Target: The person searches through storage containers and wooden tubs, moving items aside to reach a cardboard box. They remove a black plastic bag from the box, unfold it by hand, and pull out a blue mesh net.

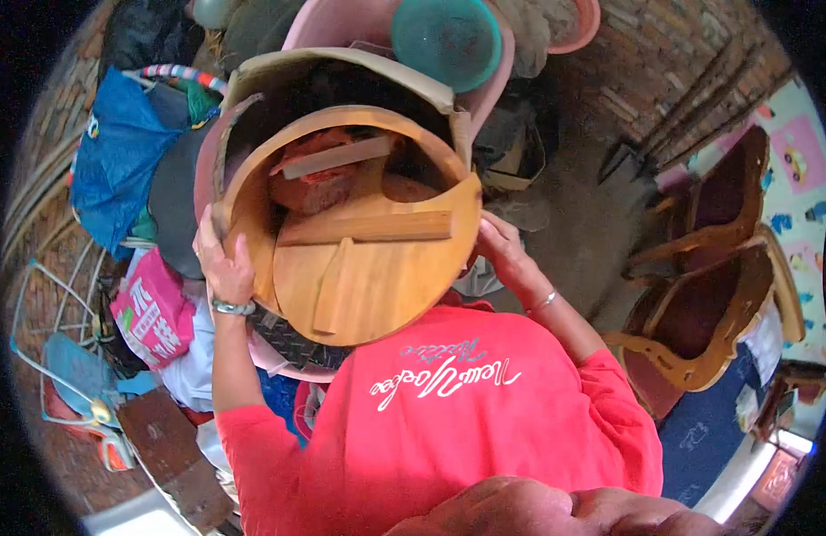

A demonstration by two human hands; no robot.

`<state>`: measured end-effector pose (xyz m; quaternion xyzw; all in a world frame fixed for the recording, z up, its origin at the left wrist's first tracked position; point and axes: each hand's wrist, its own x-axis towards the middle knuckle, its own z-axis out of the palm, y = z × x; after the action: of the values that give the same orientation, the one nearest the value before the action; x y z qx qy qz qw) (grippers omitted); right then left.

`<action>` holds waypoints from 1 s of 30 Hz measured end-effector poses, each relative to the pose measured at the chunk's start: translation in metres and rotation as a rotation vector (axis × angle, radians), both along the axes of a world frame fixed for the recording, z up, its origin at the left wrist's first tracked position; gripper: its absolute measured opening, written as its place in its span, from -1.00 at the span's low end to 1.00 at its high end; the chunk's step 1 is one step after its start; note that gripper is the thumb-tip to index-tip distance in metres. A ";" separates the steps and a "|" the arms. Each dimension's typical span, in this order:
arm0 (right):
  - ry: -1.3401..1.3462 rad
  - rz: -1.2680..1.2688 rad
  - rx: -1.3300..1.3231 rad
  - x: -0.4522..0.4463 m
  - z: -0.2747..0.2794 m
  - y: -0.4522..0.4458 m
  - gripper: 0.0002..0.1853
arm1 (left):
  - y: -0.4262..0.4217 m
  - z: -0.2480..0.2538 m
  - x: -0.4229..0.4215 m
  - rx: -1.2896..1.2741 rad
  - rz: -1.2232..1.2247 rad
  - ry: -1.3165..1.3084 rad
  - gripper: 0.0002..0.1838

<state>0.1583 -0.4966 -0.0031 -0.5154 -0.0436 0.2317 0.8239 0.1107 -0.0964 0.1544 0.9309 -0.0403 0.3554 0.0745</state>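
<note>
Shirt [467, 429], hands [227, 272] [509, 255] w/ wooden tub [243, 201]

Fisheye-curved edges, black corners, soft detail.

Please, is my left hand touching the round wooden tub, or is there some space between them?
Touching. The head view shows the left hand at the side of the round wooden tub, its thumb lying against the wood.

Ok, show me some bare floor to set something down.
Bare brown floor shows between your right hand and the curved, wooden-framed chairs. It is crowded beyond your left hand, around a crumpled blue plastic bag and a bright pink printed bag.
</note>
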 end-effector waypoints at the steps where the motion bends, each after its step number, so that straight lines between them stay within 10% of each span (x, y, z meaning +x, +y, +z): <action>1: 0.008 -0.016 0.019 0.000 0.000 0.005 -0.45 | 0.004 0.000 0.000 -0.027 0.017 0.016 -0.34; 10: -0.489 -0.038 -0.204 0.018 0.036 0.045 -0.52 | 0.077 0.008 0.033 0.096 0.031 0.037 -0.28; 16: -0.343 -0.230 -0.326 0.062 0.041 0.073 -0.35 | 0.113 0.008 0.041 0.125 -0.015 0.032 -0.27; 24: -1.178 -0.577 -0.892 0.180 0.073 0.089 -0.32 | 0.078 0.012 0.028 0.024 0.072 0.071 -0.27; 30: -0.957 -0.136 -0.803 0.306 0.060 0.077 -0.58 | 0.084 0.012 0.005 -0.291 -0.114 0.127 -0.31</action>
<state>0.4638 -0.4201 0.0567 -0.8330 -0.2841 -0.0793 0.4681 0.1160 -0.0124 0.1664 0.9270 -0.0362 0.2931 0.2310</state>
